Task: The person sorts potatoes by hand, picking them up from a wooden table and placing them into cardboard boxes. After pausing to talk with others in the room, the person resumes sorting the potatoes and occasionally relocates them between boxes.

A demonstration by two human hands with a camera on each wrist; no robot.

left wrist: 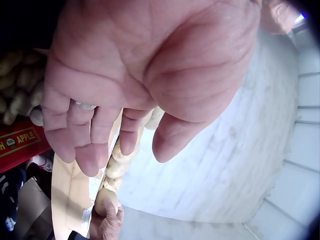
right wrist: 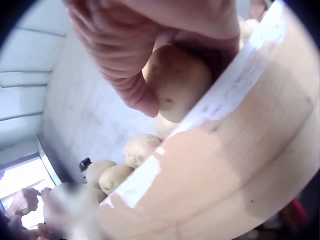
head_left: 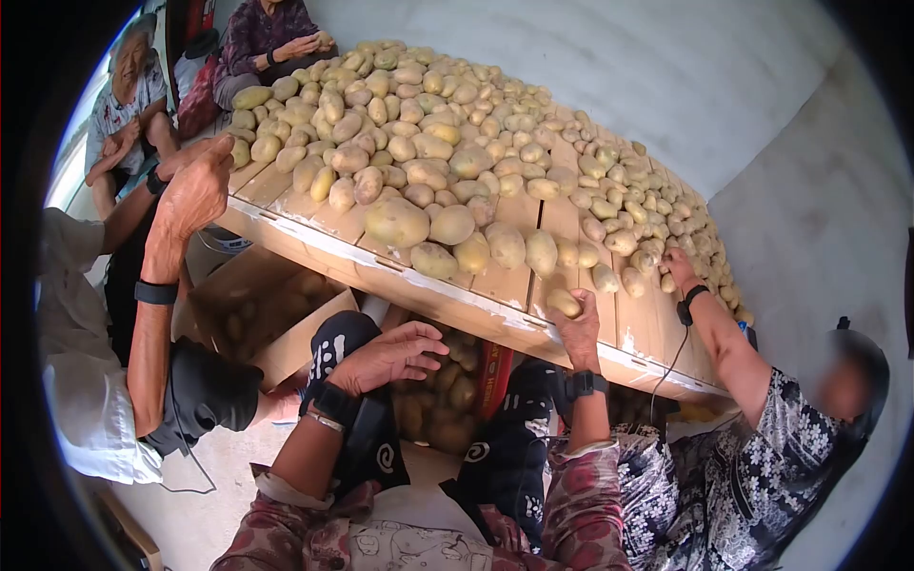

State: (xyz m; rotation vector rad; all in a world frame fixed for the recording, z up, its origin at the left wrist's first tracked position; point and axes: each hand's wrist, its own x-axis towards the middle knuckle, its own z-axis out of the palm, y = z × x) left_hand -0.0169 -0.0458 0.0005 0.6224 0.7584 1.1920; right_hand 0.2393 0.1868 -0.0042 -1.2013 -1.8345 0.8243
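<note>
Potatoes [head_left: 447, 152] lie heaped on a cardboard-topped table [head_left: 362, 228]. At its front edge my right hand [head_left: 579, 328] grips one potato [head_left: 564, 303]; the right wrist view shows thumb and fingers round that potato [right wrist: 177, 82], close to the white-taped edge [right wrist: 235, 82]. My left hand [head_left: 395, 357] is held in front of the table edge, palm facing inward, holding nothing. Its fingers, slightly bent and relaxed, fill much of the left wrist view, where the hand [left wrist: 145, 65] wears a ring.
Below the table edge stand a red box of potatoes [head_left: 433, 404] and a cardboard box [head_left: 267, 305] with potatoes. A person at left holds a raised hand [head_left: 195, 190] near the table; a person at right reaches a hand [head_left: 679, 269] into the heap. Two others sit behind.
</note>
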